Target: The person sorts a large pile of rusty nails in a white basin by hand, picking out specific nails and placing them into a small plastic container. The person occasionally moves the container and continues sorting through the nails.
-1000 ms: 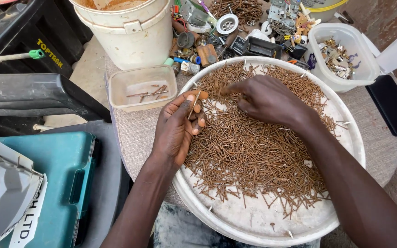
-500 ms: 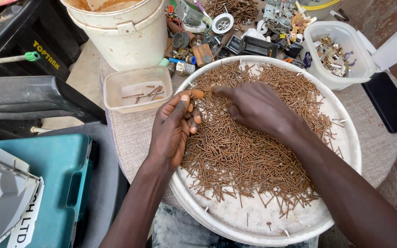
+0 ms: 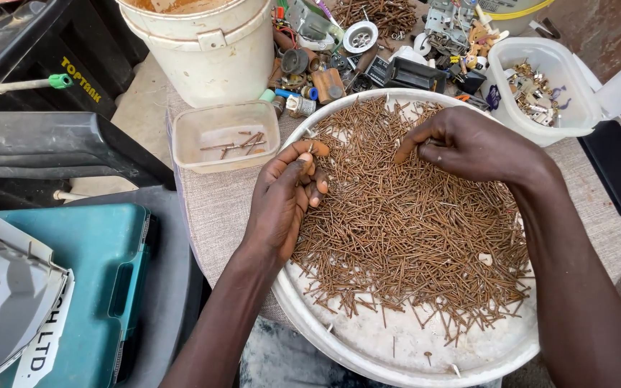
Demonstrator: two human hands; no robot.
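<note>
A wide round metal tray (image 3: 339,343) holds a thick pile of rusty nails (image 3: 411,237). My left hand (image 3: 285,197) rests at the tray's left rim, fingers curled, with what looks like a few nails pinched near the thumb. My right hand (image 3: 468,144) lies palm down on the pile at the far side, fingertips pressed together among the nails; what they grip is hidden. A small clear plastic tub (image 3: 224,136) with a few rusty nails stands just left of the tray, beyond my left hand.
A cream bucket (image 3: 206,50) stands behind the tub. Mixed hardware clutter (image 3: 368,50) lies beyond the tray. A white container of metal bits (image 3: 540,90) sits far right beside a black flat item (image 3: 619,172). A teal tool case (image 3: 88,287) and black bins (image 3: 44,144) are left.
Both hands have drawn a little apart. My right hand has shifted rightward over the pile, while my left hand has stayed at the tray's left rim.
</note>
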